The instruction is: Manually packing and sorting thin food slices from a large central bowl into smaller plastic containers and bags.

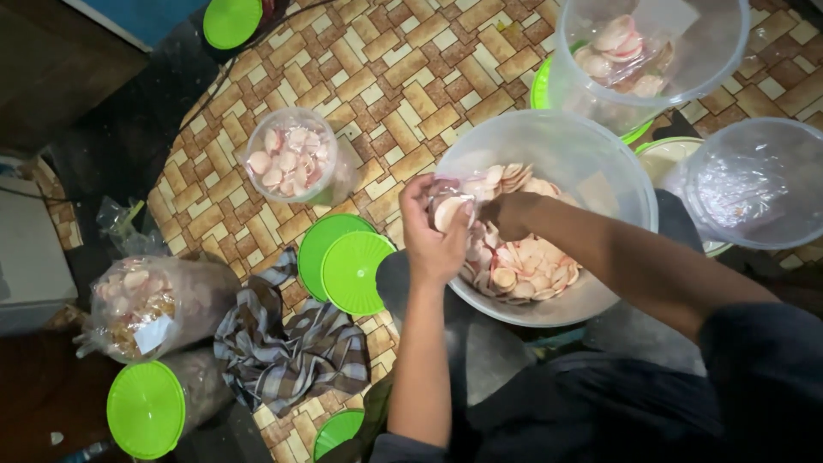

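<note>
While my left hand pinches a stack of crackers over the tub, right hand curls shut among them, grip unclear. Light, brittle; hold edges gently.

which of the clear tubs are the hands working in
The big clear tub at centre, half full of pink-white crackers; both the left hand and right hand reach inside it.

A floor covered by a mat with a brown and cream brick pattern is seen. On it are placed a small clear jar of pink crackers, two green lids that overlap, a checked cloth and a large clear tub. A filled jar with a green lid is laid on its side at the mat's edge.
</note>
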